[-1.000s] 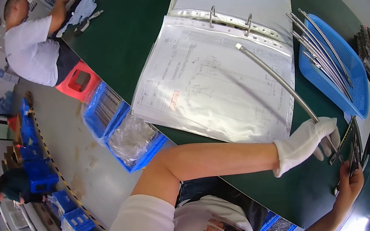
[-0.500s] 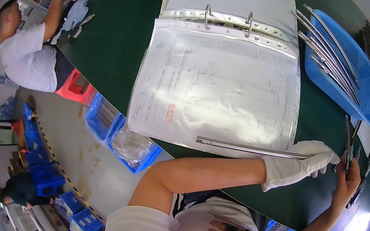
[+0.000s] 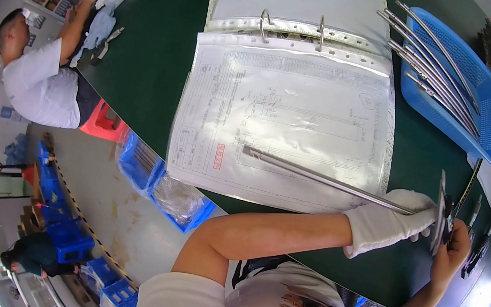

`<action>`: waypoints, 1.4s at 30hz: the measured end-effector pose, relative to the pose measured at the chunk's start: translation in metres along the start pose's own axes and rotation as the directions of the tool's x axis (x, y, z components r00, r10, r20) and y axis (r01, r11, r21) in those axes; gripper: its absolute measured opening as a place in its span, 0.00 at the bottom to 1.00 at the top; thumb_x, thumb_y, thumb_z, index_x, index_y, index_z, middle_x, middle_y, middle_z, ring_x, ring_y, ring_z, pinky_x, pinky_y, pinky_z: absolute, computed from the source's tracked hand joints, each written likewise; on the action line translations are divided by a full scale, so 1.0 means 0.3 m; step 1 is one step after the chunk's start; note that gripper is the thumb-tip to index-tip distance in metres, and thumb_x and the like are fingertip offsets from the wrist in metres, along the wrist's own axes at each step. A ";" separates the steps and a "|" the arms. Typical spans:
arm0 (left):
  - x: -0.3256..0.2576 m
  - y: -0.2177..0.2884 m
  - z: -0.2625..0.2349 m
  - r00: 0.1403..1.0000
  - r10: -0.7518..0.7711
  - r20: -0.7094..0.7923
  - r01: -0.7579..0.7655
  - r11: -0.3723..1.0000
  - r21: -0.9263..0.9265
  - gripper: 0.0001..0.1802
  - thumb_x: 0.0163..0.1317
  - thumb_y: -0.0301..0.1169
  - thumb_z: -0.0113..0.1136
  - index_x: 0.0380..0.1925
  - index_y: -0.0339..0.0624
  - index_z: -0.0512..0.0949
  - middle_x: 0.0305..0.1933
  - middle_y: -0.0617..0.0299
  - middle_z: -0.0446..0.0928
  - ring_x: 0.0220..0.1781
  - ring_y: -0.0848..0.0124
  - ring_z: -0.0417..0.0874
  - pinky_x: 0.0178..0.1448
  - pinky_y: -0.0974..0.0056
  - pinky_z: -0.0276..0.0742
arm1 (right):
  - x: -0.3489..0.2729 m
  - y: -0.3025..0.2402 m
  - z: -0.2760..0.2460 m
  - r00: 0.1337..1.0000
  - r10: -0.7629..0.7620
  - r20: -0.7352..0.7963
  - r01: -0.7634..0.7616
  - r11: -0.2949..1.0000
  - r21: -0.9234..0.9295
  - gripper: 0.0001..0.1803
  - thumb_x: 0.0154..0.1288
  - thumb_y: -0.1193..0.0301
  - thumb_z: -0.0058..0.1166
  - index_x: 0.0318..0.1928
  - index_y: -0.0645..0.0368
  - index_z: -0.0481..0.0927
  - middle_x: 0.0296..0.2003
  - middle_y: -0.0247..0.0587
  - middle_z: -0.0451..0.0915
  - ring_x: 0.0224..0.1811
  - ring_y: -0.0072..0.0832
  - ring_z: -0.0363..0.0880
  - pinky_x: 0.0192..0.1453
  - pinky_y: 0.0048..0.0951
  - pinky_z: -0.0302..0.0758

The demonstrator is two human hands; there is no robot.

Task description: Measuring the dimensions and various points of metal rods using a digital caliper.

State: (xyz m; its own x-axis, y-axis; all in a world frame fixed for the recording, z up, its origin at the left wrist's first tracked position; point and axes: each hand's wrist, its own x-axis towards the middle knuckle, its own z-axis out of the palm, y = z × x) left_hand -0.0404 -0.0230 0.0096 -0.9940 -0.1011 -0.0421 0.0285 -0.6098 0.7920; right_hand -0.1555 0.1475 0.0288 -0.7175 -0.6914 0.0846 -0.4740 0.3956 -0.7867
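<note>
My left hand, in a white glove, is closed around a slim silver metal rod. The rod slants across the lower part of a drawing sheet, its free end pointing left. My bare right hand grips a metal caliper with a dark body. The caliper stands right beside the gloved fingers, at the rod's right end. Whether its jaws touch the rod cannot be made out, because the glove covers that end.
An open ring binder holds the sheet. A blue basket with several metal rods stands at the far right. Hand tools lie right of my right hand. Blue bins are on the floor; a co-worker is at the table's left.
The rod has tilted from level to slanting, its left end moving away from me. The caliper has turned and come left, closer to the gloved hand. Both hands keep their hold.
</note>
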 end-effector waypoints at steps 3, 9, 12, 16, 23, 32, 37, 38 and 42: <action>0.006 -0.021 -0.009 1.000 0.006 -0.006 -0.006 0.998 -0.056 0.13 0.62 0.37 0.46 0.29 0.40 0.74 0.24 0.67 0.72 0.26 0.80 0.69 0.31 0.75 0.66 | -0.009 -0.021 0.008 0.999 -0.037 0.032 0.038 0.999 -0.015 0.09 0.50 0.81 0.47 0.35 0.65 0.72 0.25 0.26 0.68 0.27 0.11 0.62 0.30 0.11 0.58; 0.007 0.058 -0.014 0.997 -0.081 -0.003 0.080 0.991 -0.106 0.14 0.62 0.34 0.45 0.37 0.33 0.73 0.28 0.62 0.75 0.28 0.78 0.75 0.32 0.76 0.71 | -0.029 -0.037 -0.078 0.982 -0.121 -0.143 0.098 0.982 -0.161 0.21 0.43 0.60 0.58 0.32 0.64 0.71 0.23 0.26 0.66 0.25 0.12 0.61 0.27 0.13 0.55; 0.006 0.064 -0.010 0.994 -0.104 -0.044 0.098 0.988 -0.118 0.14 0.61 0.34 0.45 0.38 0.34 0.73 0.30 0.62 0.75 0.28 0.78 0.75 0.31 0.76 0.71 | -0.029 -0.019 -0.128 0.939 -0.301 -0.168 0.222 0.901 -0.372 0.41 0.37 0.30 0.51 0.19 0.61 0.62 0.17 0.27 0.56 0.18 0.16 0.53 0.20 0.23 0.46; -0.009 0.040 -0.005 0.993 -0.116 -0.015 0.114 0.988 -0.107 0.15 0.61 0.35 0.47 0.39 0.34 0.73 0.30 0.63 0.75 0.30 0.78 0.75 0.34 0.76 0.71 | -0.049 0.020 -0.135 0.895 -0.440 -0.078 0.352 0.801 -0.484 0.38 0.42 0.35 0.52 0.19 0.63 0.62 0.16 0.34 0.57 0.16 0.26 0.55 0.20 0.26 0.49; -0.022 0.014 0.006 0.998 0.050 0.029 -0.053 0.991 0.125 0.17 0.64 0.34 0.43 0.46 0.33 0.69 0.38 0.62 0.74 0.40 0.78 0.73 0.45 0.74 0.70 | -0.060 -0.023 -0.115 0.747 -0.661 -0.067 0.484 0.610 -0.628 0.32 0.46 0.44 0.54 0.26 0.66 0.70 0.17 0.41 0.65 0.18 0.34 0.63 0.20 0.28 0.56; -0.043 0.048 0.009 0.998 0.026 0.052 -0.030 0.997 0.075 0.17 0.65 0.33 0.42 0.46 0.32 0.69 0.38 0.60 0.73 0.40 0.76 0.72 0.46 0.73 0.70 | -0.054 -0.060 -0.184 0.509 -0.849 0.144 0.692 0.304 -0.655 0.40 0.44 0.38 0.52 0.28 0.71 0.71 0.16 0.47 0.66 0.16 0.37 0.64 0.21 0.31 0.60; -0.040 0.036 0.011 0.998 0.060 0.036 -0.061 0.997 0.041 0.16 0.64 0.34 0.43 0.44 0.32 0.70 0.34 0.61 0.74 0.37 0.77 0.72 0.43 0.74 0.69 | 0.002 -0.021 -0.145 0.602 -0.797 -0.054 0.507 0.433 -0.745 0.41 0.41 0.33 0.47 0.23 0.68 0.68 0.14 0.43 0.60 0.15 0.35 0.61 0.19 0.29 0.55; -0.039 0.035 0.010 0.999 0.052 0.014 -0.052 0.999 0.006 0.16 0.63 0.35 0.44 0.41 0.33 0.71 0.31 0.63 0.74 0.34 0.78 0.72 0.39 0.75 0.69 | -0.003 -0.004 -0.149 0.610 -0.791 -0.058 0.489 0.432 -0.757 0.41 0.41 0.33 0.46 0.24 0.68 0.69 0.15 0.44 0.61 0.16 0.36 0.62 0.19 0.29 0.55; -0.042 0.064 0.013 0.999 0.035 0.021 -0.035 0.999 -0.023 0.16 0.63 0.35 0.44 0.41 0.33 0.72 0.31 0.63 0.74 0.33 0.78 0.72 0.39 0.74 0.69 | -0.019 0.011 -0.159 0.606 -0.796 -0.007 0.492 0.381 -0.783 0.40 0.43 0.35 0.47 0.26 0.68 0.71 0.16 0.44 0.64 0.17 0.37 0.64 0.20 0.30 0.58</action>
State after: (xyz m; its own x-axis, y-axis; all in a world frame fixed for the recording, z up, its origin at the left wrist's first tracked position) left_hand -0.0278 -0.0305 0.0277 -0.9943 -0.1063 -0.0015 0.0655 -0.6238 0.7788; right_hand -0.1772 0.1816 0.0548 -0.0611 -0.7292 0.6815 -0.9332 0.2841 0.2203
